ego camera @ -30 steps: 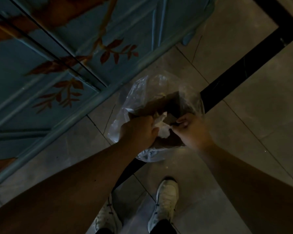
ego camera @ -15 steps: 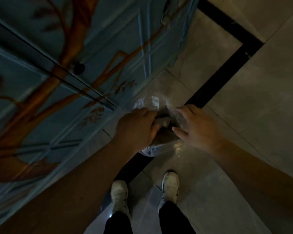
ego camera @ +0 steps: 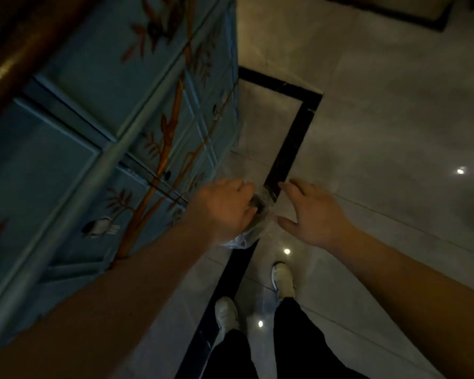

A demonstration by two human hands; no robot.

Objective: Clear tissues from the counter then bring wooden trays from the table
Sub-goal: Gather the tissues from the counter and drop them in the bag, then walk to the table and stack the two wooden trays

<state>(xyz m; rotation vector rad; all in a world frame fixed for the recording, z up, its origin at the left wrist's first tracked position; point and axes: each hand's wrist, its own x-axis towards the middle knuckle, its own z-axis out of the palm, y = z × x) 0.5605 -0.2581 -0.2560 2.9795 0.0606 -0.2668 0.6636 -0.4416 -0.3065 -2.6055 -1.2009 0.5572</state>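
Note:
A small bin lined with a clear plastic bag stands on the floor beside the blue cabinet, mostly hidden under my hands. My left hand hovers over its left side with fingers curled at the bag's rim. My right hand is over its right side, fingers spread, holding nothing. No tissue is visible; the bin's inside is dark and covered.
A blue painted cabinet with branch and bird motifs fills the left, with a brown wooden top edge. Grey glossy floor tiles with a black inlay strip spread right. My white shoes stand below the bin.
The white tissue held between my hands a second ago has gone out of sight into the bag. My right hand has let go and spread. The view has pulled up and away.

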